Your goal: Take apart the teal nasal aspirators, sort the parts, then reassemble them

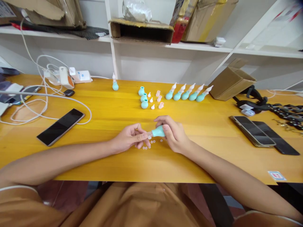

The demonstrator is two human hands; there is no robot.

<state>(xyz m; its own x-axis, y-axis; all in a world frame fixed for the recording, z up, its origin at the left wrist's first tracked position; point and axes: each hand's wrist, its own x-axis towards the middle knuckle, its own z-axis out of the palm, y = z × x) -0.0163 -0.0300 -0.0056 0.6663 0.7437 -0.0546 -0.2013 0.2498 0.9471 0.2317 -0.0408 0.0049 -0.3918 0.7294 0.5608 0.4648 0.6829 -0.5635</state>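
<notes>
Two bare hands meet over the yellow wooden worktop, just in front of the person's body. Right hand is curled closed around a teal rubber bulb, which lies on its side with its neck toward the left hand. Left hand has thumb and forefinger pinched together at the bulb's neck, on a small pale tip; whether the tip is seated in the neck cannot be told.

Directly below the bulb, a scatter of small clear discs lies on the worktop, between the two hands.

Beyond the bulb, toward the white shelf unit:
- three open teal bulbs standing upright in a short column;
- just right of them, a cluster of loose pale pink tips;
- further right, a row of five assembled aspirators, teal bulbs with pale tips, all leaning to the right;
- left of the column and apart from it, one assembled aspirator standing upright alone.

Left of the bulb, well apart, a black smartphone lies face up, ringed by white cables. Right of the bulb, well apart, two more phones lie side by side, touching. A brown cardboard box sits at the right end of the five-piece row.
</notes>
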